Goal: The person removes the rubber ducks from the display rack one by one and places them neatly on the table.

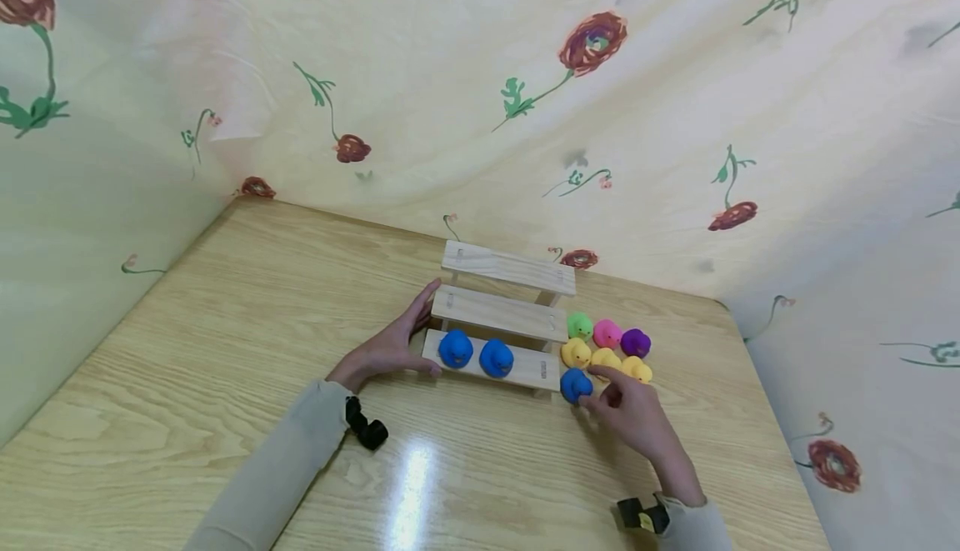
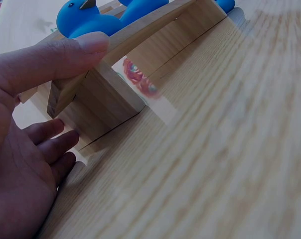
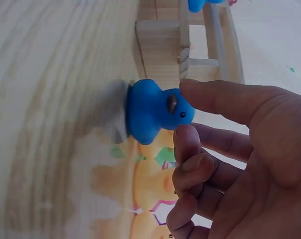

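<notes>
A three-step wooden stand (image 1: 498, 314) stands on the table, with two blue rubber ducks on its lowest board, one left (image 1: 455, 349) and one right (image 1: 497, 358). My left hand (image 1: 390, 346) holds the stand's left end, thumb (image 2: 93, 44) on the lowest board's edge and other fingers by the side leg (image 2: 103, 107). Right of the stand, a third blue rubber duck (image 1: 575, 386) sits upright on the table. My right hand (image 1: 633, 413) pinches this duck's head between thumb (image 3: 210, 94) and a finger; its beak faces the camera in the right wrist view.
Behind the third blue duck are yellow ducks (image 1: 576, 353), then a green duck (image 1: 580, 325), a pink duck (image 1: 607, 333) and a purple duck (image 1: 636, 343). Flowered cloth (image 1: 450, 101) walls the table (image 1: 187, 351) at the back and sides.
</notes>
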Available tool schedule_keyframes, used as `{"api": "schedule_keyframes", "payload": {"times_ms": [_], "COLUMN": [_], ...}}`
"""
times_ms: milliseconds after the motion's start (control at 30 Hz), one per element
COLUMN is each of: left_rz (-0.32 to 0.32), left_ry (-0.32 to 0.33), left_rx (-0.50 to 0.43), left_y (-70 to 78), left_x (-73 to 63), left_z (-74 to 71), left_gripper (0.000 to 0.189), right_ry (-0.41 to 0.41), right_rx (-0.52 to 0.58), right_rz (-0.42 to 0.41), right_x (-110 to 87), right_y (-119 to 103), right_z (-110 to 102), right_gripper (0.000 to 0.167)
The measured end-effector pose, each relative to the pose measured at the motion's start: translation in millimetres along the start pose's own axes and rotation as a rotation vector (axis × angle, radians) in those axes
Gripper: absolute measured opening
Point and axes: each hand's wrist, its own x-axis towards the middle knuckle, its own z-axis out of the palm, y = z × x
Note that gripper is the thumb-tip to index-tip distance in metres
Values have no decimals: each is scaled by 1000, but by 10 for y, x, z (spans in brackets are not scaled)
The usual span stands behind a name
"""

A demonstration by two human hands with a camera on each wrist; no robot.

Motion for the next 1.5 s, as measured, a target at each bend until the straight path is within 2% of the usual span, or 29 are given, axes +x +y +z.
{"api": "schedule_keyframes", "payload": {"times_ms": [500,967,1200,1500], "left_rz": [-15,-6,2,3], "left_ry": [2,1,1,0], "left_rx": [0,10,15,15], "left_y": [3,-11,-18,-18], "left_x": [-11,-20,-22,-26], "left_z": [2,7,4,6], "left_gripper": [131,132,131,132], "right_ry": [103,125,121,117], "right_rx": [-17,10,4,58], "right_rz": [-34,-125,-140,-168], "right_x": [-31,38,91,176], "right_y": [-175,-360,-493,-651], "right_z": [-62,-20,-9,7], "right_gripper": [39,37,37,39]}}
